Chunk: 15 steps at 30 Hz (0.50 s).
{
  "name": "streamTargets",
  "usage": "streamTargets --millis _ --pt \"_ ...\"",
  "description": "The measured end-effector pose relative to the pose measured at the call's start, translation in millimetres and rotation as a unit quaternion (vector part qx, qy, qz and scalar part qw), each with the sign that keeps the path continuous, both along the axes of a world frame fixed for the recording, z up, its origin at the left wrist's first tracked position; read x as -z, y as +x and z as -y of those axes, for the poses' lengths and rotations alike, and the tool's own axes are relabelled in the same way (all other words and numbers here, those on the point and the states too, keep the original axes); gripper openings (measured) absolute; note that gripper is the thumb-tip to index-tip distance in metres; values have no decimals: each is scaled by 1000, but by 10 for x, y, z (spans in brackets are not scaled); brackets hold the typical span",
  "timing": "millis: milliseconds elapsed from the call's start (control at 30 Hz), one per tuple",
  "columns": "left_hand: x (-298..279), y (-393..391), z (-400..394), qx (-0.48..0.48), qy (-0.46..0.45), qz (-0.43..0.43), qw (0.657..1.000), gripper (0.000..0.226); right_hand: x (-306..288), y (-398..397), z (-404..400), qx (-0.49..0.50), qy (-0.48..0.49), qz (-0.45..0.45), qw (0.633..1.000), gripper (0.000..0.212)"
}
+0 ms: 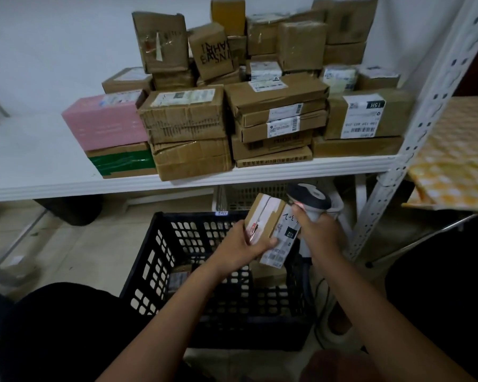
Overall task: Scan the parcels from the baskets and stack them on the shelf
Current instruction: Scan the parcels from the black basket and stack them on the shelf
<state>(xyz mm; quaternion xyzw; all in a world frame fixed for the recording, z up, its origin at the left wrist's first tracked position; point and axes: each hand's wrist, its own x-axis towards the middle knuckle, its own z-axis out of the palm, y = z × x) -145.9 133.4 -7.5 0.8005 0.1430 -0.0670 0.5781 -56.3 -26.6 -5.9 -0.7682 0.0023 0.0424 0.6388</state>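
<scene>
Above the black basket (160, 271), the left hand (239, 250) has its grip closed round a small cardboard parcel (271, 227), label turned toward the scanner (311, 205) that the right hand (319, 232) clasps by the handle. Behind, stacked parcels (232, 106) crowd the white shelf (39, 161). Two more parcels lie in the basket.

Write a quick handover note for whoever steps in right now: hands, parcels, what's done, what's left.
Left hand grips a small parcel above the black basket.
Right hand holds the scanner aimed at its label.
Done: many parcels already stacked on the white shelf.
Left: shelve this parcel after its scan, then do the few parcels remaining in the basket.
</scene>
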Motion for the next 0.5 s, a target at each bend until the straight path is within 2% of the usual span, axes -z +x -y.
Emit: streamTargets --millis 67,133,200,400,500 --pt "-70 16 -3 11 27 -17 999 32 5 3 -15 -10 2 6 1000 28" --pt "-117 38 -29 17 28 -17 999 17 10 8 -36 -21 -5 5 1000 29" --pt "-146 40 -68 16 13 -13 1000 27 -28 2 -60 -35 -9 8 999 27" --pt "-62 37 -287 -50 -140 -58 987 58 -180 9 -114 -81 -21 28 996 40" --pt "-107 -27 -389 -80 -190 -54 977 40 -224 87 -48 -106 -21 56 993 63"
